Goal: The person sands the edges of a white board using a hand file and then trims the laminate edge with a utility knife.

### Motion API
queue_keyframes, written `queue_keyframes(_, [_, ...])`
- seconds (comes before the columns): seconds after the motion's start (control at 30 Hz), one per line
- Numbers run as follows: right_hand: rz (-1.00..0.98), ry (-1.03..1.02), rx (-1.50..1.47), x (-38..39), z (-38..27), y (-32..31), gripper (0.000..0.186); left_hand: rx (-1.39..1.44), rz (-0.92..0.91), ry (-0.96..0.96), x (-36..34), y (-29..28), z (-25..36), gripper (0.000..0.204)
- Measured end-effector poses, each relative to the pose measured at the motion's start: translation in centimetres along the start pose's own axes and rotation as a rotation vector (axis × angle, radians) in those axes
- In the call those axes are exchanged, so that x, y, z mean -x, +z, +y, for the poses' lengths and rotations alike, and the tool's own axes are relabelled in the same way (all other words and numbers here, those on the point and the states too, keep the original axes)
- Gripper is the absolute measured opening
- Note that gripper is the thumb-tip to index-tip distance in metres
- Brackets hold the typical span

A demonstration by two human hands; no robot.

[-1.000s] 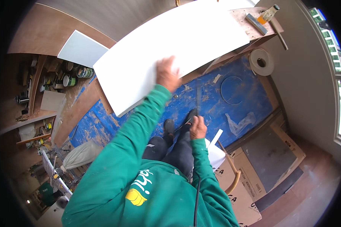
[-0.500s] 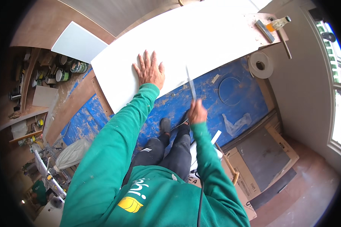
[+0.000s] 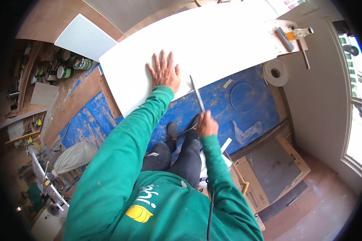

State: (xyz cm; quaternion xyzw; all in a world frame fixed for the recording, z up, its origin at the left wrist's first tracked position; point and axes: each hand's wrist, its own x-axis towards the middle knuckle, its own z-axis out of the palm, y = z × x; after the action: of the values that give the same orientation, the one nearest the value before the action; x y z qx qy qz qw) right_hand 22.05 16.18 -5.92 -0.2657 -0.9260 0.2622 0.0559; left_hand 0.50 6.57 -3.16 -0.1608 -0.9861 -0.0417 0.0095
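A large white panel [image 3: 225,48] lies before me. My left hand [image 3: 165,76] presses flat on it near its left end, fingers spread. My right hand [image 3: 207,123] is closed round the near end of a long narrow metal file [image 3: 196,93], just off the panel's near edge. The file points away from me, and its far part reaches over that edge onto the white surface. Its handle is hidden in my fist. Whether the file touches the edge is hard to tell.
A bottle with orange liquid [image 3: 299,33] and a grey block [image 3: 284,39] sit at the far right. Near them are a white roll [image 3: 281,73] and a blue floor sheet [image 3: 225,110] with dust and scraps. Cardboard [image 3: 249,172] lies right; paint tins [image 3: 64,71] stand left.
The file has come slightly back toward me, and its tip has swung left. My left hand stays flat on the panel. The whole view has shifted a little.
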Motion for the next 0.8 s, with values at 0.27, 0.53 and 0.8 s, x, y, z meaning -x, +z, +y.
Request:
queue_keyframes(0.27, [0.019,0.038,-0.014,-0.8,-0.6,-1.0,0.024,0.023,-0.012,-0.001,-0.9,-0.4,0.4,0.057])
queue_keyframes(0.53, [0.131,0.090,0.069,-10.2,-1.3,-3.3,0.028,0.038,0.001,0.013,-0.1,0.1,0.6,0.056])
queue_keyframes(0.8, [-0.045,0.098,0.061,-5.8,-2.2,-3.6,0.026,0.074,0.034,0.003,-0.5,-0.3,0.1,0.055])
